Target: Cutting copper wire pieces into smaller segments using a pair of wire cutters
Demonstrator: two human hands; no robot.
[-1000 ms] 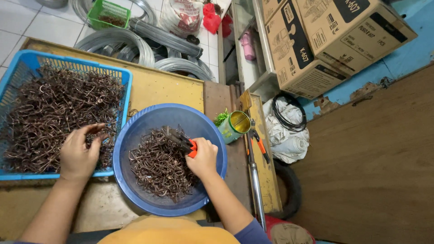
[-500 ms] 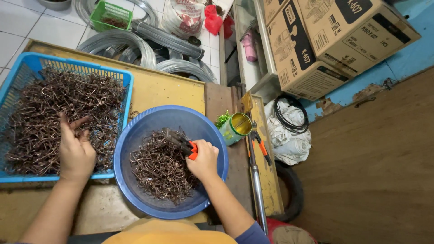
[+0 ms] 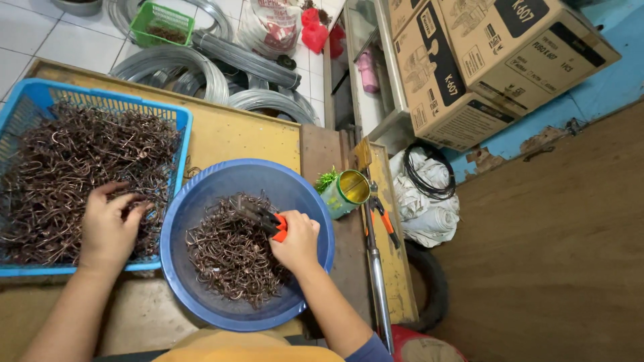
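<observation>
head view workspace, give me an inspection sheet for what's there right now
surface: yellow wooden table, worn
job's things: blue basket heaped with brown wire hooks; blue round basin part filled with hooks
clutter: green tin can, orange-handled pliers beside it
hands: left hand in the basket hooks; right hand gripping an orange-handled tool over the basin
cables: black coil on white sacks; grey wire coils on the floor
surroundings: cardboard boxes, tiled floor

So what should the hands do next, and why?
Probably the left hand should pinch one wire hook out of the blue basket and carry it over to the pliers. The right hand holds the pliers over the round blue bowl, and the left fingers rest on the pile, seemingly holding nothing yet.
</observation>
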